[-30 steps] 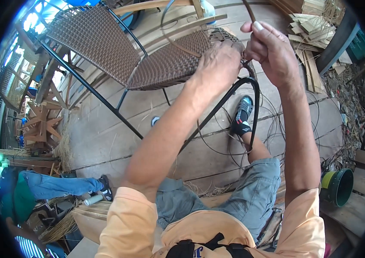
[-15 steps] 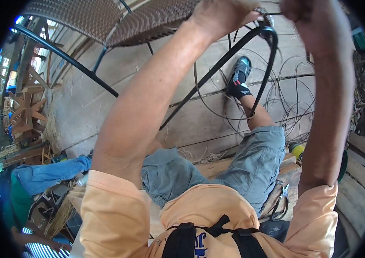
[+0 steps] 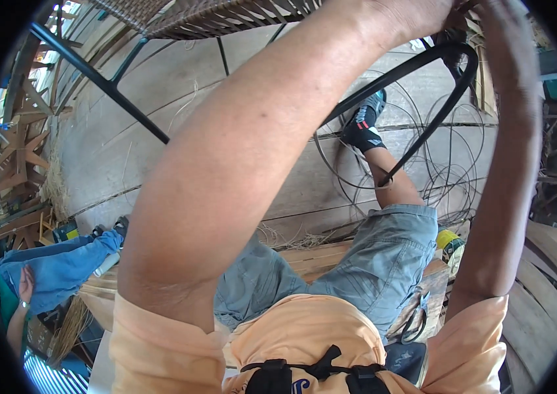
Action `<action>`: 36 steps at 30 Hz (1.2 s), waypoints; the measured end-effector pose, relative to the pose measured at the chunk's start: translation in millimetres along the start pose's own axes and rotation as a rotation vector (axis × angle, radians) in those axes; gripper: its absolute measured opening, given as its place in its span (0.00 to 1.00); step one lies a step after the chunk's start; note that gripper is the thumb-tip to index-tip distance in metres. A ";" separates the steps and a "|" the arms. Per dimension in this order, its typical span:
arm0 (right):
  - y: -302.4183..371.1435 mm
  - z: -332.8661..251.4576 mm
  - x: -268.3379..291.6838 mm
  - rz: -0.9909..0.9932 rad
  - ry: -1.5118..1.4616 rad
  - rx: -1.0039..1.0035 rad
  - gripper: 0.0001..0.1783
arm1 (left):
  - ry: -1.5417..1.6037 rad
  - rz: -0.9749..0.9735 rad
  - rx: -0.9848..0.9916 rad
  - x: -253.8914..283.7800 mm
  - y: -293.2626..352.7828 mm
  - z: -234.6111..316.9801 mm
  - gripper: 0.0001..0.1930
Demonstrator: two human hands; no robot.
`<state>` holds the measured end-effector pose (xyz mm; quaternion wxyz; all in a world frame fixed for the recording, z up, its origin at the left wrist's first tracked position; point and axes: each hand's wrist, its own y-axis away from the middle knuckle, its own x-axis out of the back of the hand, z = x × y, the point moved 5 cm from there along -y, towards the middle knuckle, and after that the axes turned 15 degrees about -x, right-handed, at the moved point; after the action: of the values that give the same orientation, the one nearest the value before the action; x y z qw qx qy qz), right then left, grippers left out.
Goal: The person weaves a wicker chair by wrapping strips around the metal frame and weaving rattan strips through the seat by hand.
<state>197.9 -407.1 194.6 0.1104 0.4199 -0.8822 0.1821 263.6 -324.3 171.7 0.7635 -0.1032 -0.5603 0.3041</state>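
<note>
Brown woven chair point(image 3: 226, 21) at top edge, black frame point(image 3: 393, 80) toward the person, probably for easy reach. Left hand point(image 3: 426, 14) and right hand point(image 3: 498, 18) close together by frame bend; grip cut off, can't tell. Loose strands point(image 3: 450, 157) coil on plank floor point(image 3: 180, 108); wooden pieces point(image 3: 21, 154) left.

Left of the bare left forearm point(image 3: 245, 151), open room lies over the grey plank floor point(image 3: 121, 151) on both sides of a slanting black metal chair tube point(image 3: 98, 80); the brown woven seat point(image 3: 226, 20) closes off the top. The bent black tubular armrest point(image 3: 390, 80) leaves a gap a hand could pass through, with a dark-sandalled foot point(image 3: 364, 128) and tangled thin dark strands beyond. Room around both hands is hard to judge, since the upper edge crops them.
</note>
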 end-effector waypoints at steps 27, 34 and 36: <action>75.4 106.2 23.8 -0.203 -0.544 -0.308 0.21 | -0.267 0.075 -0.372 -47.3 77.5 80.7 0.12; 131.6 105.7 18.6 -0.155 -0.652 -0.353 0.20 | -0.170 -0.036 -0.398 -36.4 112.4 107.4 0.12; 152.3 99.4 20.9 -0.139 -0.673 -0.396 0.19 | -0.147 -0.061 -0.420 -33.2 123.6 114.8 0.13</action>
<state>61.7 -374.4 76.7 -0.0940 0.4855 -0.8566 -0.1473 108.8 -266.5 124.0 0.6911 -0.2206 -0.6684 0.1644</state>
